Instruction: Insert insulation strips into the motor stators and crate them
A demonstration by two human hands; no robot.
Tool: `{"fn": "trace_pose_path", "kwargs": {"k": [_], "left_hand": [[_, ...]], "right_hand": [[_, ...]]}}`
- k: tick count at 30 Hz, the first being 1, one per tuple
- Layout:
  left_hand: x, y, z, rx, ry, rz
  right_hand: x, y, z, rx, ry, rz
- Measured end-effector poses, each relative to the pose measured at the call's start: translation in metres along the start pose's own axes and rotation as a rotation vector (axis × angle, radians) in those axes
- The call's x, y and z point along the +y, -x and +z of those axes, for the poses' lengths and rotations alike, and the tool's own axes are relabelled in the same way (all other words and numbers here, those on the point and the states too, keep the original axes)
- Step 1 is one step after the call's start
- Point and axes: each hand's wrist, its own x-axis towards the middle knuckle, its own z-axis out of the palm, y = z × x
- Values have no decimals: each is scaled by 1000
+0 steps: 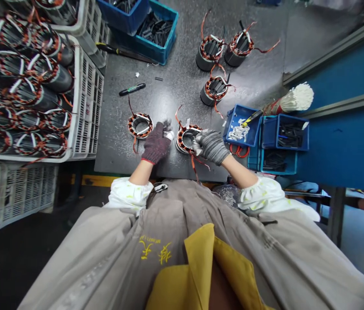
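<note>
My left hand point(156, 144), in a dark knit glove with a red cuff, pinches a small white piece point(169, 135) above the black workbench point(113, 142). Just left of it lies a copper-wound motor stator point(140, 125) with orange leads. My right hand point(210, 146), in a grey knit glove, touches the rim of a second wound stator point(186, 138), which has white tags and orange leads. Whether those fingers grip it, I cannot tell. Farther off stand several more stators, among them one point(214, 91) upright on the bench.
White plastic crates point(88, 107) packed with stators fill the left side. A blue bin of black pieces point(156, 38) stands at the back. To the right are a blue tray of white pieces point(241, 125), a white bundle point(294, 98) and a screwdriver-like tool point(123, 52).
</note>
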Motion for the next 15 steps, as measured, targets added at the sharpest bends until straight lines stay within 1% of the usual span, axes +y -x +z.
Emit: {"fn": "trace_pose_path", "kwargs": {"k": [2, 3, 5, 8, 10, 11, 12, 14, 15], "left_hand": [[10, -1, 15, -77, 13, -93], [14, -2, 20, -101, -3, -145], [20, -7, 26, -134, -49, -221], [28, -10, 26, -181, -108, -231], [32, -9, 24, -194, -163, -228], [34, -8, 23, -200, -186, -235], [36, -6, 22, -205, -200, -243], [37, -3, 22, -220, -206, -253], [37, -2, 23, -226, -203, -248]], "right_hand": [[9, 1, 5, 57, -20, 18], [12, 0, 6, 70, -22, 0], [14, -4, 7, 64, -9, -82], [9, -8, 16, 28, 1, -188], [3, -7, 33, 64, -44, -172], [0, -5, 44, 117, -93, -132], [-1, -2, 57, 198, -170, -74], [3, 0, 79, 433, -423, 59], [8, -1, 87, 560, -565, 117]]}}
